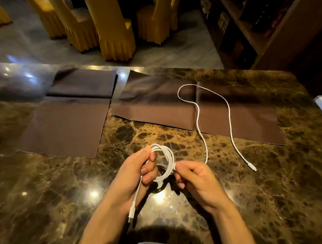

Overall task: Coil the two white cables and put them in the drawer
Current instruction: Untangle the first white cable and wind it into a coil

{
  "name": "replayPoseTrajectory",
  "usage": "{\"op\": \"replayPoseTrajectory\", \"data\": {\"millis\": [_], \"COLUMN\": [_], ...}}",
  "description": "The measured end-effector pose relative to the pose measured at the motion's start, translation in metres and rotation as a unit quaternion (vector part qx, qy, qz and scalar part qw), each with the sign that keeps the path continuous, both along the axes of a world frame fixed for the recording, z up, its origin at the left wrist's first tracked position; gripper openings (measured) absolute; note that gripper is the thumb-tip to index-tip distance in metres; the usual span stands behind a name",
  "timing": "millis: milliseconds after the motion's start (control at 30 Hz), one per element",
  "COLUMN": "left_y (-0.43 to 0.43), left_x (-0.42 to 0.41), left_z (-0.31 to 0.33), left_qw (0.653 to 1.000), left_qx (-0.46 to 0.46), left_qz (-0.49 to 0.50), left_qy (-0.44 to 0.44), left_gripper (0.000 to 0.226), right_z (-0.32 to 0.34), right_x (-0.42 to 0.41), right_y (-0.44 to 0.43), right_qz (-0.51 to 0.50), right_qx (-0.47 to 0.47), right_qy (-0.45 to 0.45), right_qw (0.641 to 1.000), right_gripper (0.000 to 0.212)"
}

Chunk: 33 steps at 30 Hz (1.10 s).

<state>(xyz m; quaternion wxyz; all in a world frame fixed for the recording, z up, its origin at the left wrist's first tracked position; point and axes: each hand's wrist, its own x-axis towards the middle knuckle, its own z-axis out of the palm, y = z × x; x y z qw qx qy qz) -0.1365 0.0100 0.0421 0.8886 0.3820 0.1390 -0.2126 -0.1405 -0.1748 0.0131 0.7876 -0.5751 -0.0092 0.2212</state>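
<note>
White cable (pixel 165 160) coil in hands (pixel 138 169)

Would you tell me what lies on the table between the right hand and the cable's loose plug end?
In the head view, only bare marble table separates the right hand from the loose plug; the white cable loops away over the brown mat.
</note>
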Motion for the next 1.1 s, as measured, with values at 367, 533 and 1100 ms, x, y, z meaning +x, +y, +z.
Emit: {"op": "replayPoseTrajectory", "data": {"millis": [367, 533, 1100], "left_y": [0.006, -0.004, 0.001], "left_x": [0.000, -0.001, -0.010], "left_z": [0.003, 0.003, 0.002], "left_qw": [0.999, 0.997, 0.950], "left_qx": [-0.012, 0.071, 0.295], "left_qz": [0.015, 0.019, 0.014], "left_qy": [0.028, 0.000, -0.104], "left_gripper": [0.034, 0.038, 0.046], "right_z": [0.006, 0.008, 0.028], "right_x": [0.002, 0.004, 0.002], "right_y": [-0.024, -0.010, 0.014], "right_qz": [0.013, 0.020, -0.012], "right_qx": [-0.046, -0.033, -0.177], "right_qy": [-0.041, -0.034, -0.136], "right_qw": [0.998, 0.999, 0.975], "right_gripper": [0.033, 0.029, 0.016]}}
